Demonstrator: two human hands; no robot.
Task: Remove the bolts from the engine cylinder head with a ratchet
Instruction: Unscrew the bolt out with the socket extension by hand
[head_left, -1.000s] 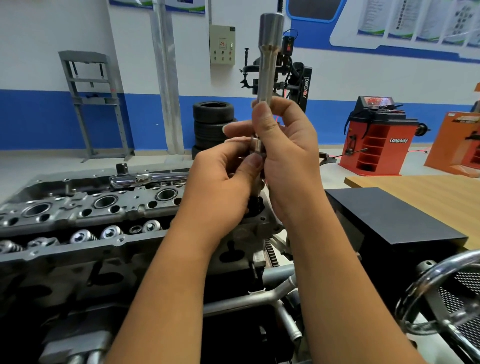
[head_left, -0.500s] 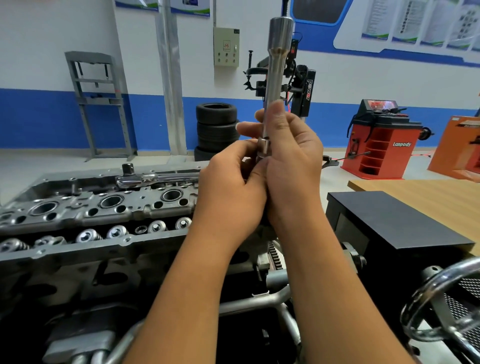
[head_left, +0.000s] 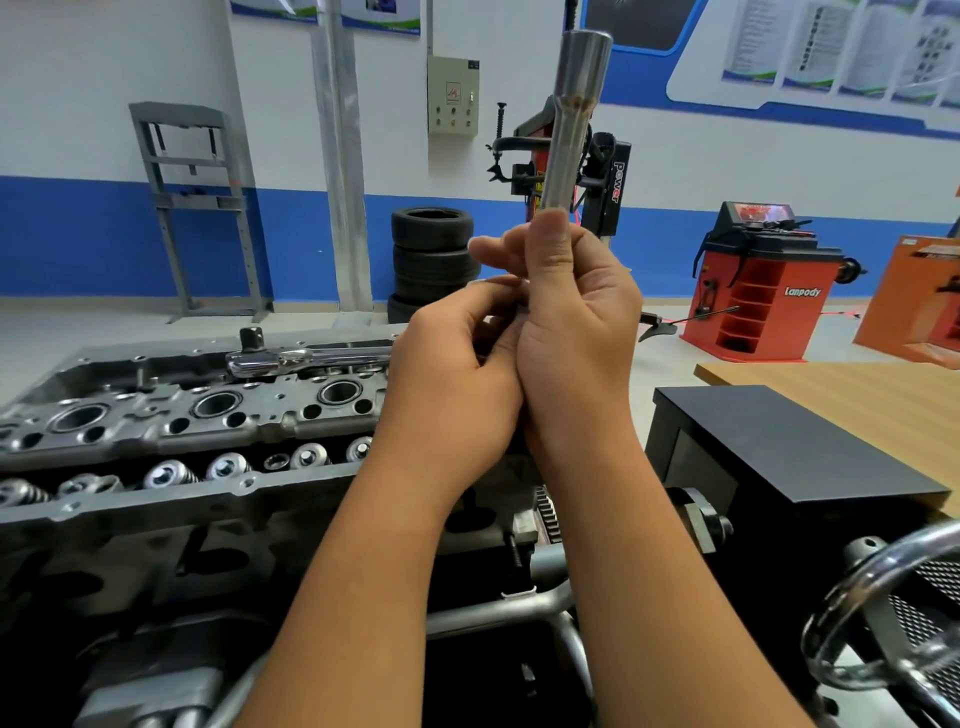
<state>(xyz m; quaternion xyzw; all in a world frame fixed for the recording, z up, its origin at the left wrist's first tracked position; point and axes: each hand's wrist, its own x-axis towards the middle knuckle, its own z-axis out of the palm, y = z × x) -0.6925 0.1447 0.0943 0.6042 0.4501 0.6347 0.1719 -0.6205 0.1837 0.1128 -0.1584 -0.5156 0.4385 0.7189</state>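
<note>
My right hand (head_left: 576, 332) grips a long steel socket (head_left: 571, 119) that stands upright in front of me, its wide end on top. My left hand (head_left: 457, 374) is pressed against the right one, its fingers curled at the socket's lower end; what they pinch there is hidden. The chrome ratchet (head_left: 306, 358) lies flat on the far edge of the grey cylinder head (head_left: 171, 421), its square drive pointing up. Valve springs (head_left: 228, 465) show along the head's near row.
A black box (head_left: 789, 452) sits to the right beside a wooden table (head_left: 872, 395). A chrome handwheel (head_left: 872, 608) is at the lower right. Stacked tyres (head_left: 434, 254), a grey press frame (head_left: 197, 208) and red machines (head_left: 758, 291) stand farther back.
The small metal piece seen between my fingers earlier is now covered by my hands. The socket stays upright; the view shifted slightly.
</note>
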